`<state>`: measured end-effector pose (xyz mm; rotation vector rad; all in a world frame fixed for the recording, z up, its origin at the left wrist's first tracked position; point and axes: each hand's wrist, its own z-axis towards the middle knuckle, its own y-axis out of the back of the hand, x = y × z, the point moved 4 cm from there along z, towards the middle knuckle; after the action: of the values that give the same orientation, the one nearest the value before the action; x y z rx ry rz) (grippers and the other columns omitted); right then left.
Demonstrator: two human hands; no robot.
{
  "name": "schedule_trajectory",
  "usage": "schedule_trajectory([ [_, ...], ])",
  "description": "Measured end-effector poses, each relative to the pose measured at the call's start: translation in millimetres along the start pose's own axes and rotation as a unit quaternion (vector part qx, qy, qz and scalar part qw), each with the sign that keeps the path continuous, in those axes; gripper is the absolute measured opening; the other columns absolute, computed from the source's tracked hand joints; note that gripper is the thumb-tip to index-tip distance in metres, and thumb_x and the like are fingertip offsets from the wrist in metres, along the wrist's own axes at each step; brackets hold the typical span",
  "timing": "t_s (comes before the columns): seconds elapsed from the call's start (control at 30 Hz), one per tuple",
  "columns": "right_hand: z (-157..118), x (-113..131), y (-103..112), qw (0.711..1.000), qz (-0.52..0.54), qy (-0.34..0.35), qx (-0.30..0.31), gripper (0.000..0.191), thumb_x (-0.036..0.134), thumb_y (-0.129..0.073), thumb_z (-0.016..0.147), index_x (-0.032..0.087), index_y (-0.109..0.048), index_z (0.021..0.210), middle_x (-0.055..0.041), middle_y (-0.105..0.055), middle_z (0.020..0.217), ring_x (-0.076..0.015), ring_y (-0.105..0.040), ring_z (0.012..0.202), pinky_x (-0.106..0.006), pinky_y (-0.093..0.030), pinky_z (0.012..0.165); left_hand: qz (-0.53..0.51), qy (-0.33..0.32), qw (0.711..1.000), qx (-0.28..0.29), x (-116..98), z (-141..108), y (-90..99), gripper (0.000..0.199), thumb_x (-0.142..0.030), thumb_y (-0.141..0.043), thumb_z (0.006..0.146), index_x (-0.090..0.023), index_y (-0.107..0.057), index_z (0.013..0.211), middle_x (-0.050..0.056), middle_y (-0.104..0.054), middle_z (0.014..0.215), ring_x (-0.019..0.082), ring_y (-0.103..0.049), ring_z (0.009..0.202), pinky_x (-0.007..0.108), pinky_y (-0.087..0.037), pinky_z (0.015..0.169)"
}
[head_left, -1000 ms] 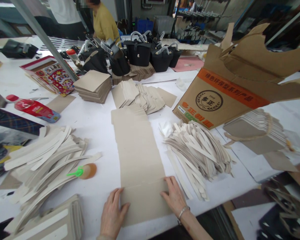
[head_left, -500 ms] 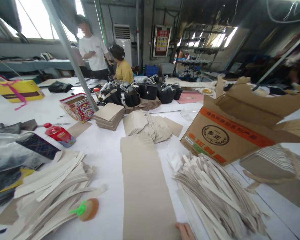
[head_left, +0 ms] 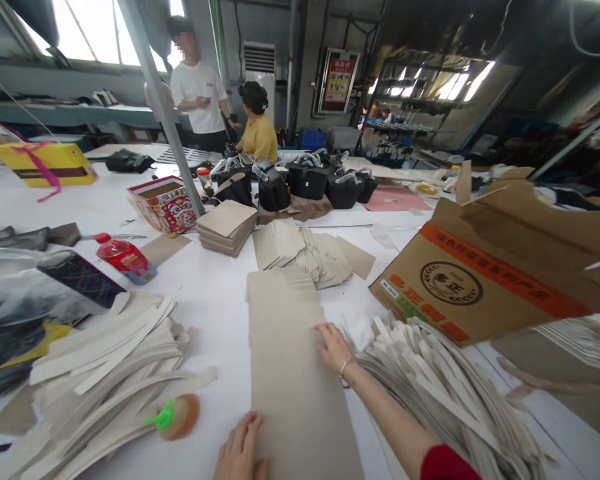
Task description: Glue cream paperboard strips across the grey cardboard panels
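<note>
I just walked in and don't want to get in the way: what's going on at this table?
At the white table, a person's left hand is at the near left edge of a long run of beige card, and the right hand is farther along its right edge. Pale strips lie piled on both sides, with a green-nozzled bottle beside those on the left. Black handbags stand farther back.
</note>
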<state>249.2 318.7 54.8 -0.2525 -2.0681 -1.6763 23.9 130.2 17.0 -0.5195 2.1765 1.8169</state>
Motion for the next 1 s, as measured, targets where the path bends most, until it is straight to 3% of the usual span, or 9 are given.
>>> schedule_trajectory([
  [0.17, 17, -8, -4, 0.999, -0.02, 0.002, 0.028, 0.04, 0.007, -0.055, 0.066, 0.025, -0.052, 0.102, -0.0022, -0.046, 0.109, -0.0164, -0.045, 0.1, -0.025, -0.036, 0.082, 0.009, 0.019, 1.0, 0.001, -16, 37, 27.5, 0.058, -0.017, -0.045, 0.068, -0.02, -0.041, 0.126, 0.005, -0.043, 0.133, 0.019, -0.041, 0.119, 0.033, -0.036, 0.095],
  [0.3, 14, -10, -4, 0.999, -0.029, 0.007, 0.037, 0.036, 0.009, -0.057, 0.066, 0.024, -0.053, 0.097, -0.0021, -0.043, 0.11, -0.0163, -0.044, 0.1, -0.025, -0.035, 0.081, 0.024, 0.038, 0.998, 0.036, -18, 56, 33.6, 0.057, -0.016, -0.046, 0.065, -0.018, -0.043, 0.123, 0.006, -0.042, 0.132, 0.019, -0.044, 0.112, 0.031, -0.038, 0.089],
  [0.73, 2, -13, -4, 0.998, -0.038, 0.024, 0.043, 0.038, 0.007, -0.063, 0.057, 0.026, -0.056, 0.09, -0.0004, -0.04, 0.119, -0.019, -0.043, 0.104, -0.03, -0.034, 0.087, 0.02, 0.039, 0.997, 0.06, -13, 59, 29.0, 0.054, -0.018, -0.046, 0.065, -0.018, -0.046, 0.119, 0.007, -0.044, 0.13, 0.019, -0.045, 0.112, 0.03, -0.037, 0.09],
  [0.87, 12, -8, 5, 0.999, -0.028, 0.014, 0.009, 0.031, 0.013, -0.061, 0.063, 0.024, -0.054, 0.092, -0.0019, -0.047, 0.108, -0.0177, -0.047, 0.096, -0.027, -0.036, 0.08, 0.02, 0.034, 0.998, 0.056, -17, 63, 35.0, 0.053, -0.021, -0.046, 0.067, -0.02, -0.047, 0.12, 0.006, -0.046, 0.13, 0.019, -0.044, 0.115, 0.03, -0.037, 0.091],
  [1.0, 33, 8, 12, 0.997, -0.066, 0.03, -0.023, 0.033, 0.02, -0.061, 0.068, 0.024, -0.051, 0.099, -0.0033, -0.05, 0.103, -0.019, -0.047, 0.097, -0.027, -0.035, 0.079, 0.019, -0.017, 0.998, 0.06, -35, 67, 36.1, 0.054, -0.023, -0.048, 0.067, -0.023, -0.047, 0.122, 0.004, -0.045, 0.133, 0.021, -0.039, 0.121, 0.034, -0.031, 0.099],
])
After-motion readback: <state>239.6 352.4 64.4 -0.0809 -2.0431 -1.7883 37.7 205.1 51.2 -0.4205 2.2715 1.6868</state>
